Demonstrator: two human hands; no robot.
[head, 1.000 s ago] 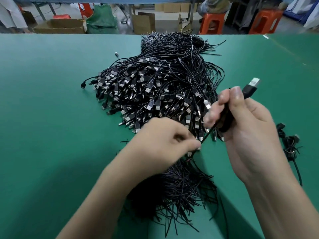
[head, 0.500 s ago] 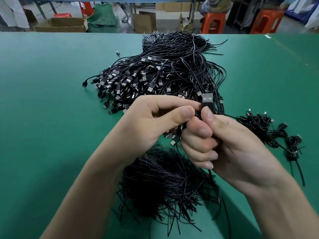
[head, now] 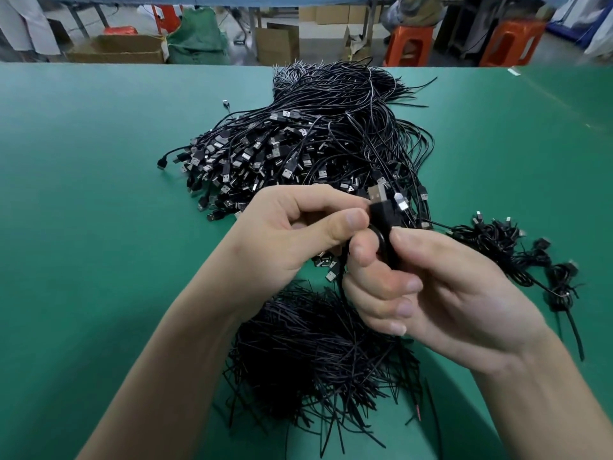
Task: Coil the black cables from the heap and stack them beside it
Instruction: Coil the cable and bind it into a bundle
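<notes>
The left grip (head: 282, 237) and the right grip (head: 441, 293) meet above the green tabletop (head: 99, 194), both closed on one black cable (head: 381, 215). The left grip pinches the cable between thumb and curled fingers just below its USB plug (head: 378, 193), which points up and away. The right grip has its fingers curled round the coiled part of the same cable. The heap (head: 298, 151) of loose black cables lies just beyond the hands, plug ends toward the left. A stack of coiled cables (head: 504, 247) lies on the tabletop just right of the heap. A pile of short black strands (head: 315, 353) lies beneath the hands, near the person.
</notes>
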